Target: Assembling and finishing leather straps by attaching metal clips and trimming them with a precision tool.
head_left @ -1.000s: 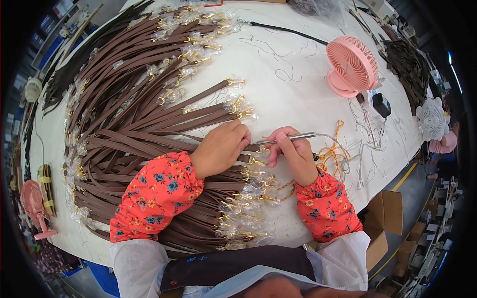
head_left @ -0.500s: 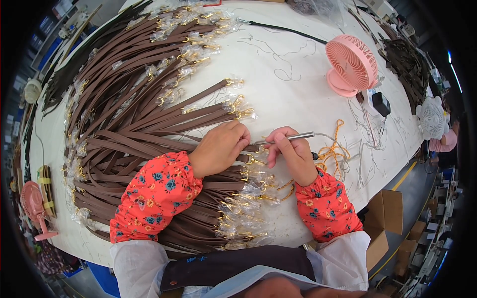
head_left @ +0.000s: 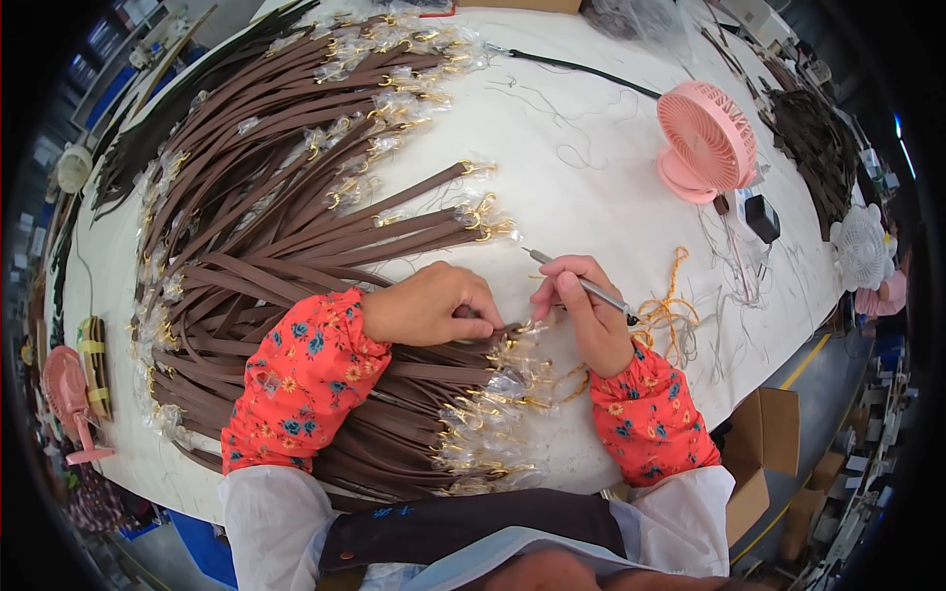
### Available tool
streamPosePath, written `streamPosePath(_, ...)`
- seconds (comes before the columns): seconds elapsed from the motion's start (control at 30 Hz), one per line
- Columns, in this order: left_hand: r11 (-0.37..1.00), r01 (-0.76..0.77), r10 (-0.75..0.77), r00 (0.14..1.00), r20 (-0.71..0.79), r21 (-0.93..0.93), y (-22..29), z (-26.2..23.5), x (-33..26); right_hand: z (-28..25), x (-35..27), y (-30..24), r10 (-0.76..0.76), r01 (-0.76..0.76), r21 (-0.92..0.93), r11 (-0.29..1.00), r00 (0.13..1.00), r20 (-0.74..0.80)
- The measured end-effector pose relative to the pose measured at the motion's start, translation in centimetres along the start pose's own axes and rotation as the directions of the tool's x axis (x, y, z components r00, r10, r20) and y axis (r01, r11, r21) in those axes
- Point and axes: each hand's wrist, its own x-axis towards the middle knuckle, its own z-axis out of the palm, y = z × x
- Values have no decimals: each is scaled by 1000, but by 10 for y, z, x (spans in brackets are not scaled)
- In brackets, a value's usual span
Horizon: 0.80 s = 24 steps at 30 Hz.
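Note:
A thick heap of brown straps (head_left: 296, 246) with gold clasps wrapped in clear plastic spreads across the left and middle of the table. My left hand (head_left: 434, 305) lies over the heap with its fingers closed on a brown strap (head_left: 503, 333) near its clasp end. In my right hand (head_left: 589, 310) is a slim metal pen-shaped tool (head_left: 576, 276), its thin tip pointing up and to the left, away from the strap. The lower fingers of that hand are beside the plastic-wrapped clasp (head_left: 530, 330); whether they touch it I cannot tell.
A pink fan (head_left: 705, 138) stands at the back right, near a black block-shaped item (head_left: 762, 219). Tangled orange cord (head_left: 670, 310) and loose threads lie right of my right hand. A white fan (head_left: 862, 246) is at the right edge, and an open cardboard box (head_left: 769, 433) sits below the table.
My hands have moved slightly nearer to me. The tool has swung from nearly level beside the left fingers to a slant, its tip now apart from the left hand.

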Motion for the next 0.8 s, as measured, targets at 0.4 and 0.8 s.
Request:
streamPosePath(0.4, 970, 200, -109, 862, 494, -135, 18, -8, -2, 2, 1, 0, -21, 23, -113, 993, 999, 24)
streamPosePath(0.8, 722, 365, -51, 875, -482, 587, 0, -4, -7, 3, 0, -3, -14, 17, -102, 995, 1000, 27)
